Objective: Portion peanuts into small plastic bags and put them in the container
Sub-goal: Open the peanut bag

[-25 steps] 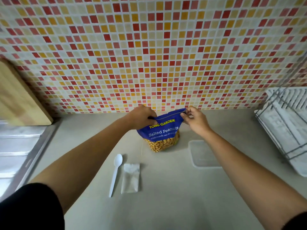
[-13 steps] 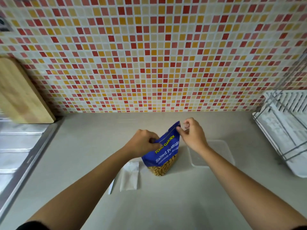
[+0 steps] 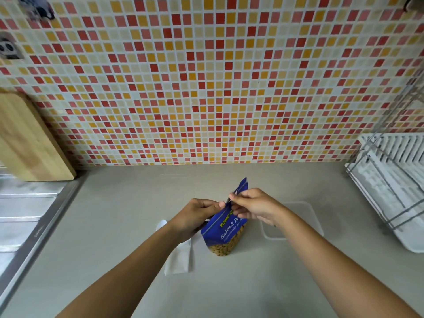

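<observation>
A blue bag of salted peanuts (image 3: 226, 235) stands tilted on the beige counter, nuts showing through its clear lower window. My left hand (image 3: 195, 214) grips the bag's top edge from the left. My right hand (image 3: 252, 204) pinches the same top edge from the right, with the bag's far corner sticking up behind my fingers. A stack of small clear plastic bags (image 3: 180, 257) lies flat just left of the peanut bag, partly under my left forearm. The tip of a white plastic spoon (image 3: 161, 223) peeks out beside my left wrist. A clear shallow container (image 3: 305, 216) sits to the right, behind my right forearm.
A wooden cutting board (image 3: 29, 143) leans on the tiled wall at the left, above a steel sink drainboard (image 3: 25, 216). A white dish rack (image 3: 390, 180) with a wire frame fills the right edge. Bare counter (image 3: 128, 198) lies behind the bag.
The bag has come nearer to me and turned edge-on. My two hands have closed in together at its top edge; earlier they held opposite corners.
</observation>
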A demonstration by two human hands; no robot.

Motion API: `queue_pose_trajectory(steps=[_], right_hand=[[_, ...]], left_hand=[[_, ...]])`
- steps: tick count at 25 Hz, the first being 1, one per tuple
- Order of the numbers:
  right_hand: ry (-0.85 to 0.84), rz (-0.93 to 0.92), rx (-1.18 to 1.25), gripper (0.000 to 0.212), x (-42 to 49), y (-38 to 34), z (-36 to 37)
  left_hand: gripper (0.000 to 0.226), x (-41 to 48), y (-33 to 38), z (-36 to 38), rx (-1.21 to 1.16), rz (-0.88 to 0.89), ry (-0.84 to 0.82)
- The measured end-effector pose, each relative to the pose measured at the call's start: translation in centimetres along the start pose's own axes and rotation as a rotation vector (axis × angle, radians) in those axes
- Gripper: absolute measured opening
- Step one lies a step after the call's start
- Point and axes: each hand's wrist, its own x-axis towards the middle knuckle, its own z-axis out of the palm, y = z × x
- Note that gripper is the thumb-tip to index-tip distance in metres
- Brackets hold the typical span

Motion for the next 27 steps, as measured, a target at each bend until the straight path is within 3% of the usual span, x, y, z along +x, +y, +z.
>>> queue_pose_trajectory(steps=[9, 13, 16, 19, 23, 27], right_hand=[[0.03, -0.176, -0.186, 0.017, -0.2, 1.0, -0.1], [0.159, -0.265, -0.446, 0.023, -0.6, 0.1, 0.1], [0.216, -0.308, -0.571, 0.028, -1.1, -0.4, 0.5], [0.269, -0.356, -0.653, 0.03, -1.9, -0.6, 0.5], [0.274, -0.323, -0.708, 0.025, -3.1, -1.3, 0.0], [0.186, -0.222, -0.994, 0.027, -4.5, -2.6, 0.0]], left_hand=[[0.018, 0.8, 0.6, 0.9, 0.057, -0.033, 0.067], [0.014, 1.4, 1.3, 1.1, 0.658, 0.169, 0.29], [0.016, 1.5, 1.2, 1.1, 0.957, 0.334, 0.399], [0.015, 1.6, 1.5, 0.1, 1.043, 0.398, 0.535], [0.016, 1.3, 2.6, 0.1, 1.154, 0.492, 0.436], [0.017, 2.0, 3.8, -0.3, 1.275, 0.514, 0.46]])
